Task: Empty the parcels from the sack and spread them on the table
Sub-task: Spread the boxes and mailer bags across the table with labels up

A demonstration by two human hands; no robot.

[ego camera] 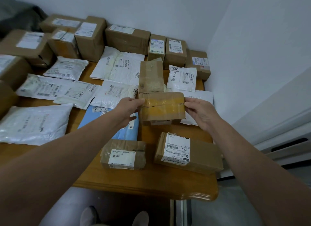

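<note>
Tape [161, 102] makes the brown box [162, 114] look slippery yet stiff and light, so left hand [126, 108] and right hand [199, 110] pinch its ends above the table [151, 183].

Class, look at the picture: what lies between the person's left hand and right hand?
A tape-wrapped brown parcel, which the left hand and right hand grip by its ends, in the head view.

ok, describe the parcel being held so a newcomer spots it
Over the wooden table, just right of the blue mailer, the left hand and right hand grip a cardboard box by its ends. Only it is banded in yellowish tape, with no label on top.
</note>
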